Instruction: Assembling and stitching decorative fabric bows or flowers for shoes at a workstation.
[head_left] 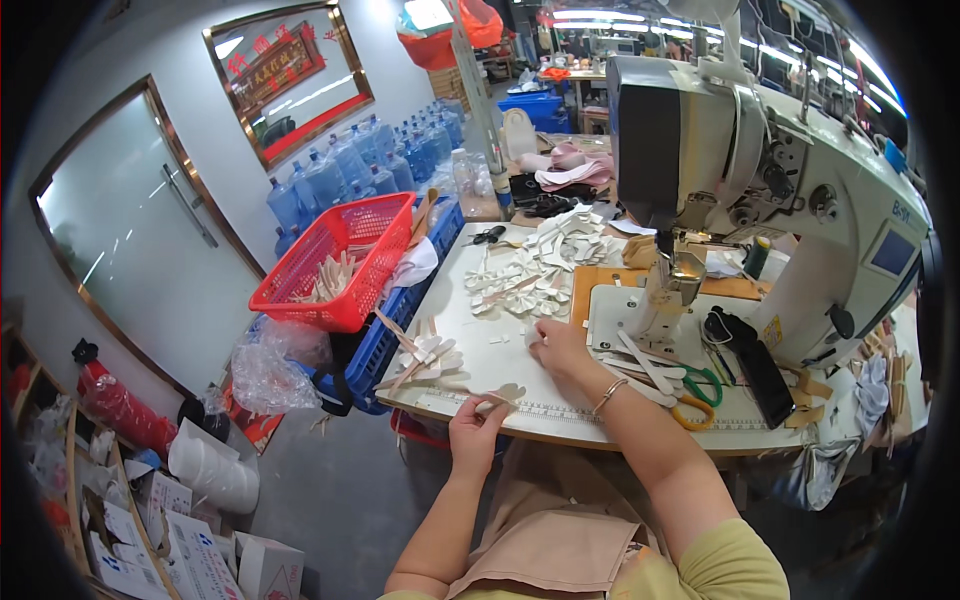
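Observation:
At the table's front edge my left hand (pixel 474 432) pinches a small cream-coloured cut piece of material (pixel 504 396) between thumb and fingers. Farther in, my right hand (pixel 561 349) is lowered toward the white tabletop with its fingers drawn together; what they hold, if anything, is hidden. Just beyond it lies a loose heap of small white cut pieces (pixel 530 276). A fanned bunch of cream strips (pixel 425 356) rests on the table to the left. Beside my right wrist are long pale strips (pixel 645 362) and scissors (pixel 701 385) with green and yellow handles.
A post-bed sewing machine (pixel 740 150) stands at the right, with a black pouch-like item (pixel 757 372) below it. On the left, a red plastic basket (pixel 345 250) holding strips sits over a blue crate (pixel 400 312). A measuring scale (pixel 560 413) runs along the table's front edge.

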